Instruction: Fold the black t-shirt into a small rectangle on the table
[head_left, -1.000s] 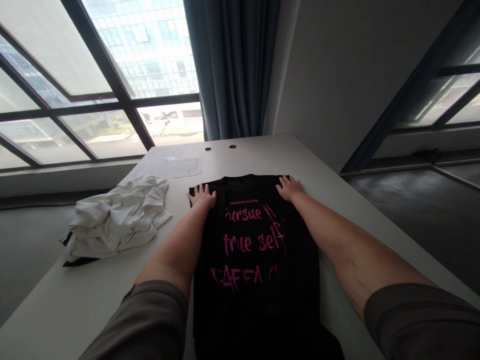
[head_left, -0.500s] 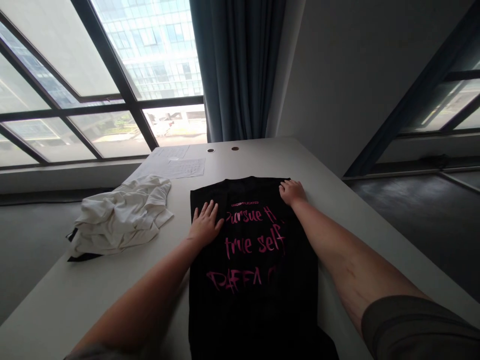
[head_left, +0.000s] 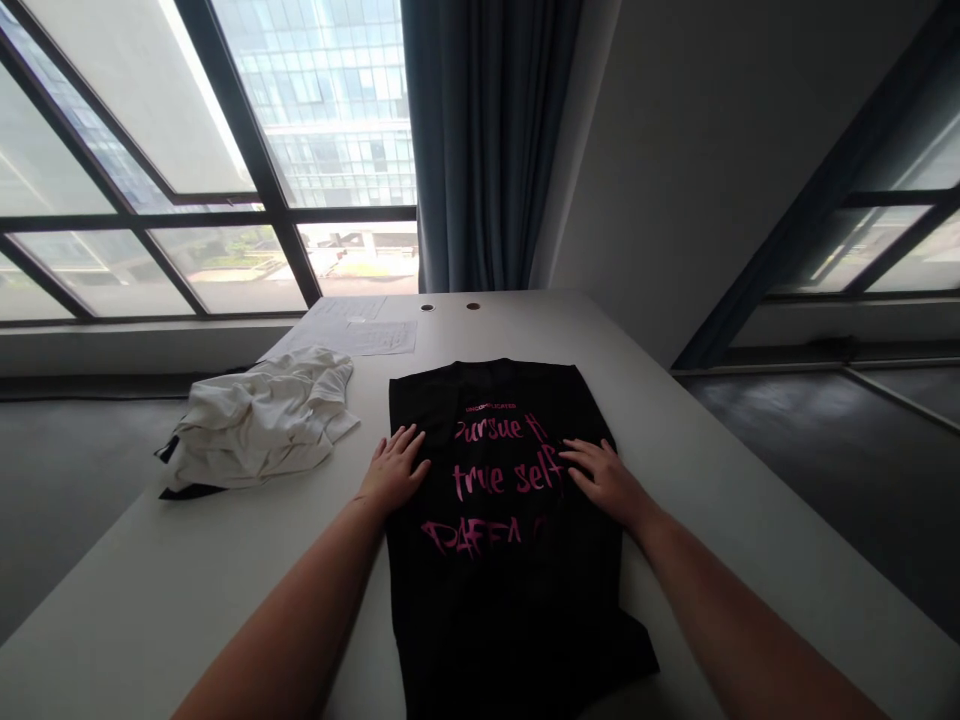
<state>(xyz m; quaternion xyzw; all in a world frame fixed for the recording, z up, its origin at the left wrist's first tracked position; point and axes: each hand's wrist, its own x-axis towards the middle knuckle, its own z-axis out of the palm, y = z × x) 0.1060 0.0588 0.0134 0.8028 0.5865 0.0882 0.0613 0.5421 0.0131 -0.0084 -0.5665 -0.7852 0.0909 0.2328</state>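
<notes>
A black T-shirt [head_left: 495, 620] with pink lettering lies folded in at the sides on the white table [head_left: 247, 570], its collar end away from me. My left hand [head_left: 394, 468] rests flat on its left edge, fingers spread. On the opposite edge, beside the printed words, my right hand [head_left: 606, 480] lies open with the fingers stretched over the cloth. Neither hand grips the fabric. At the lower right a corner of black cloth juts out past the folded side.
A crumpled white garment [head_left: 259, 425] with some dark cloth under it lies on the table's left side. Sheets of paper [head_left: 382, 338] lie farther back, near two round cable holes. Behind the table hang a blue curtain [head_left: 487, 150] and windows.
My right hand has come down from the shirt's far right corner to its right edge and opened flat. My left hand has slid slightly toward me and outward.
</notes>
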